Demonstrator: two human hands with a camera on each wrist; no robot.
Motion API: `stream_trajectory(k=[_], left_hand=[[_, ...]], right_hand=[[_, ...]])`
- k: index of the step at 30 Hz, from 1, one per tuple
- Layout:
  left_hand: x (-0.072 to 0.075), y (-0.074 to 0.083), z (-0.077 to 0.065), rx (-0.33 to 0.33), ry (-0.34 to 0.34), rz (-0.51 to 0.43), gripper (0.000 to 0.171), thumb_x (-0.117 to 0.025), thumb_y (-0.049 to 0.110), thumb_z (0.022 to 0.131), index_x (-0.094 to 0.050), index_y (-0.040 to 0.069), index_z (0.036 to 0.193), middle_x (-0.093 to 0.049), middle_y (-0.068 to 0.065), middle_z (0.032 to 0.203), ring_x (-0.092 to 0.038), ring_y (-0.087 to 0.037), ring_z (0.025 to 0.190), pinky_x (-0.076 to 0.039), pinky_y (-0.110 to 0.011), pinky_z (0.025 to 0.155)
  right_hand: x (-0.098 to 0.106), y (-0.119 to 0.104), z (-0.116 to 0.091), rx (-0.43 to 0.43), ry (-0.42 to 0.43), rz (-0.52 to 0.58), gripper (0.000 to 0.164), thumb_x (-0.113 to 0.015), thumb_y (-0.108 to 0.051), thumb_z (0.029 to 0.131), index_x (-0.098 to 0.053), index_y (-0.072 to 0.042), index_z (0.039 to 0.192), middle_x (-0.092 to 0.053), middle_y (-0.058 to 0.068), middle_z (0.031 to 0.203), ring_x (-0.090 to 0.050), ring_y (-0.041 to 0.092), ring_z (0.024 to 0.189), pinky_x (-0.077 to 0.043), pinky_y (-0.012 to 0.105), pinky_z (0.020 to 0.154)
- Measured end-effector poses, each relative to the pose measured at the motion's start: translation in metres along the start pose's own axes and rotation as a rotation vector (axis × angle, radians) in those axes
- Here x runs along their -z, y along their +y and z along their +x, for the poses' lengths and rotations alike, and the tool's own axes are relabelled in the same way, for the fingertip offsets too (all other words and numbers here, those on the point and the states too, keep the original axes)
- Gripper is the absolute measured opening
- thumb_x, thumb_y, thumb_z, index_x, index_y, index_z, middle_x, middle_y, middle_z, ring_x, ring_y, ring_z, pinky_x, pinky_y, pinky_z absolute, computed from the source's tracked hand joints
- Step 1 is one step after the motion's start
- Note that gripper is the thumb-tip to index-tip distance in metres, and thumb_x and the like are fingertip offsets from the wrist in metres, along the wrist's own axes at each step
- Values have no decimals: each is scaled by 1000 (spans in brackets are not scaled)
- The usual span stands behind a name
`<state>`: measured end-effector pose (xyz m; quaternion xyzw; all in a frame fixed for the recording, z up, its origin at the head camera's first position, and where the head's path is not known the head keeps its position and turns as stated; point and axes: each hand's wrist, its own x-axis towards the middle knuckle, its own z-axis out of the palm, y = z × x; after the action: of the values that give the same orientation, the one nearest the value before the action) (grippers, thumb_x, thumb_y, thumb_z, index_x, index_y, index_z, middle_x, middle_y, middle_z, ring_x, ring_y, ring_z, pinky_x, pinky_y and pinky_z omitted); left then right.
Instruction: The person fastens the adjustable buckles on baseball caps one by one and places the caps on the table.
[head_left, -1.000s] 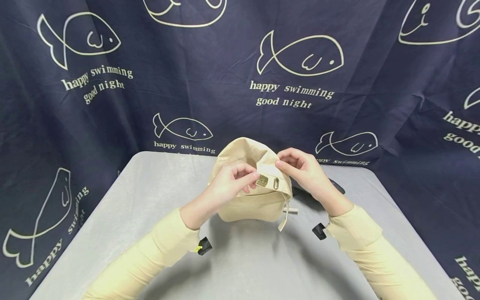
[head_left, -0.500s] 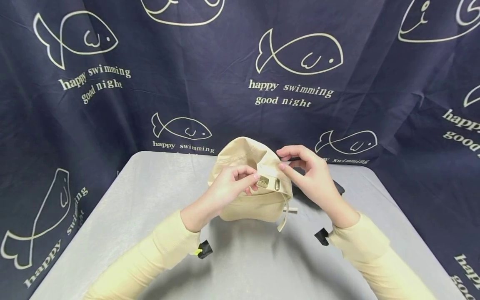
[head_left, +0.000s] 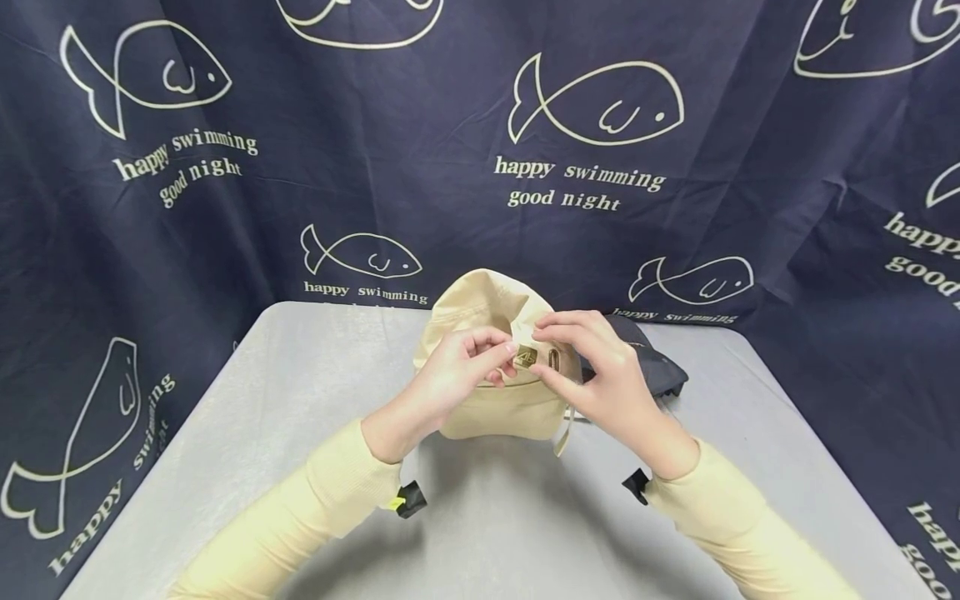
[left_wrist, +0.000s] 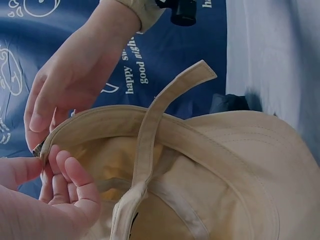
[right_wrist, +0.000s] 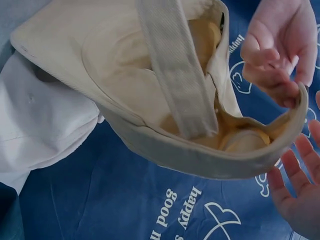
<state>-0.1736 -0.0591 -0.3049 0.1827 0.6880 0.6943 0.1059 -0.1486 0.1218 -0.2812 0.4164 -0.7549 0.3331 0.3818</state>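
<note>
- Beige cap (head_left: 498, 408) is held over the grey worktop (head_left: 315, 375), its brim turned downward.
- Its back band is pinched between the thumb and fingers of the left hand (head_left: 461, 367), just beside a metal buckle (head_left: 527, 357).
- Right hand (head_left: 603, 367) is held with thumb and fingers parted around the buckle; whether the metal is touched cannot be told.
- An eyelet (head_left: 554, 359) is seen in the band, near the buckle.
- A loose strap (left_wrist: 150, 125) is seen across the cap's opening.
- Behind the right hand, a dark cap (head_left: 663, 367) is set on the worktop.
- The background is covered by navy cloth (head_left: 450, 108), printed with fish.
</note>
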Motion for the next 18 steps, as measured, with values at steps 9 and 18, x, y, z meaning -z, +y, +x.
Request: stream_trajectory(k=[9,18], left_hand=[[-3,3,0,14,-2,-39,17,-55,15,88,-60,0,94,-60,-2,72,-59,-23,75,-48,-23,63],[-4,3,-1,28,-18,-75,15,-54,13,87,-58,-1,92,-60,-2,75,-58,-17,73,-48,-23,64]], right_hand=[[-12,20,-15,22,2,-13,32,-76,-10,65,-65,-6,94,-61,8,99,-53,20,94,-40,22,86],[-10,7,-7,2,27,1,31,-76,-3,61,-65,-2,90,-61,10,92,-54,22,88,-41,20,83]])
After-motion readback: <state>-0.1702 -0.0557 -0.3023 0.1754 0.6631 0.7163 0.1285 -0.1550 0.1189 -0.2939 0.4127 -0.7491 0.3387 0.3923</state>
